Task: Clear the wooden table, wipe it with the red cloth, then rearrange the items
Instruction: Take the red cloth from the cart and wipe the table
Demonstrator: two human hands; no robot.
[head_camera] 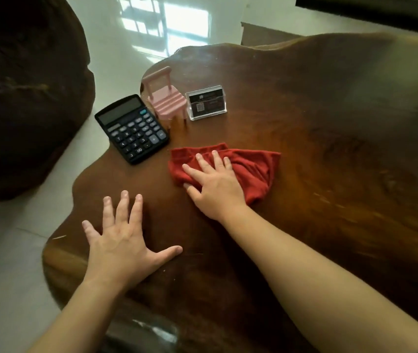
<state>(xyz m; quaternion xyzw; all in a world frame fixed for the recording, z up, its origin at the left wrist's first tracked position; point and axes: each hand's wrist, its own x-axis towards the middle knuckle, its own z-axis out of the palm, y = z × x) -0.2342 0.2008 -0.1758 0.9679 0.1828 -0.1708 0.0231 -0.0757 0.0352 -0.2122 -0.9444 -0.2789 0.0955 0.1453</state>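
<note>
A crumpled red cloth lies on the dark wooden table. My right hand presses flat on the cloth's left part, thumb tucked against its edge. My left hand rests palm down on bare wood nearer me, fingers spread, holding nothing. At the table's far left edge stand a black calculator, a small pink toy chair and a clear card holder with dark cards.
The table has an irregular wavy edge, with white tiled floor beyond it on the left. A large dark wooden stump seat stands to the far left. A low wooden piece sits behind the table.
</note>
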